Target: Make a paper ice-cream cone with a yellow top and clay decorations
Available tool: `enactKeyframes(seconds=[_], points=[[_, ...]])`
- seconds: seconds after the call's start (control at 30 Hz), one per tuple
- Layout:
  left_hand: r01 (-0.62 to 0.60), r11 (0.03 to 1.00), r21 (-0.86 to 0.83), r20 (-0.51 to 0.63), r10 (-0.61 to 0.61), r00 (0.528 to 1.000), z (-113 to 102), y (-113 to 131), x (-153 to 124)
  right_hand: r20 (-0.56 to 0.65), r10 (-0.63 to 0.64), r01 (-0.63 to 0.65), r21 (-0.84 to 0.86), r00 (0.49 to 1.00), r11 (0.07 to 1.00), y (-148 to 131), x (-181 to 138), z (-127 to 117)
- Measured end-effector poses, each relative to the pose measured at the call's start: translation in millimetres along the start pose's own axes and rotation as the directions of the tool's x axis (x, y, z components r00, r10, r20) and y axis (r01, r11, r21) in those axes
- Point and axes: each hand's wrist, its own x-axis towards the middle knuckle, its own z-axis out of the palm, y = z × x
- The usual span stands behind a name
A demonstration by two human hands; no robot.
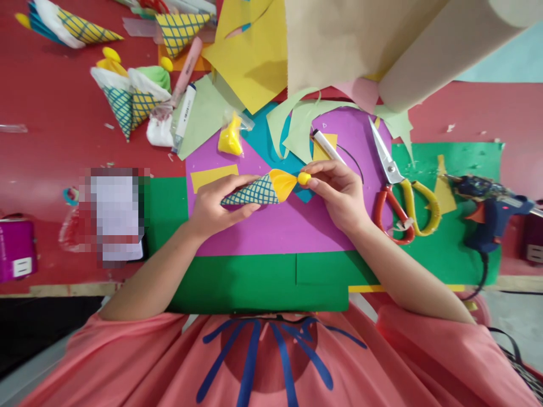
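Above purple sheet (254,234), our left fingers (232,183) partly curled, gripping narrow end of cone (258,192): pale body, blue lattice, lying sideways, tip left. Cone's pleated orange-yellow top (282,184) tapers right. At its gathered end, our right fingers (322,167) nearly closed, pinching smooth, round yellow ball (304,178) between their tips.

No text, brand or number could be read with certainty. The pink marker (187,72) carried a short line of dark print along its barrel, and the white marker (185,116) beside it bore similar small lettering, both too tiny to make out. On the purple box (14,240) at the left edge, a white label (22,265) showed dark marks that stayed illegible. The phone screen (116,209) was pixelated, so its contents could not be read.
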Motion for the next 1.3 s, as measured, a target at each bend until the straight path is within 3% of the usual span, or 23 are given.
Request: enactKeyframes(seconds=[0.17, 0.53, 0.73, 0.9, 1.1, 1.3], points=[[-0.022, 1.000, -0.022, -0.009, 0.022, 1.000, -1, 2, 1, -0.003, 0.004, -0.004, -0.010, 1.000, 1.000, -1, 0, 1], [0.048, 0.999, 0.002, 0.047, -0.048, 0.998, -1, 3, 0, -0.008, 0.022, -0.023, -0.080, 1.000, 0.997, -1, -1, 1], [-0.013, 1.000, -0.013, 0.021, 0.013, 1.000, -1, 3, 1, 0.003, 0.007, -0.007, -0.067, 1.000, 0.998, -3, -2, 2], [0.044, 0.999, 0.001, 0.000, -0.044, 0.999, -1, 0, -1, 0.002, 0.007, -0.007, -0.093, 1.000, 0.996, -3, -2, -2], [0.027, 0.999, -0.028, 0.022, -0.027, 0.999, -1, 3, 0, 0.066, -0.014, 0.025, -0.172, 0.998, 0.985, -6, -2, 0], [-0.066, 0.998, 0.017, 0.039, 0.065, 0.997, -1, 4, 0, 0.116, 0.082, -0.053, -0.236, 0.990, 0.970, -10, -7, 3]])
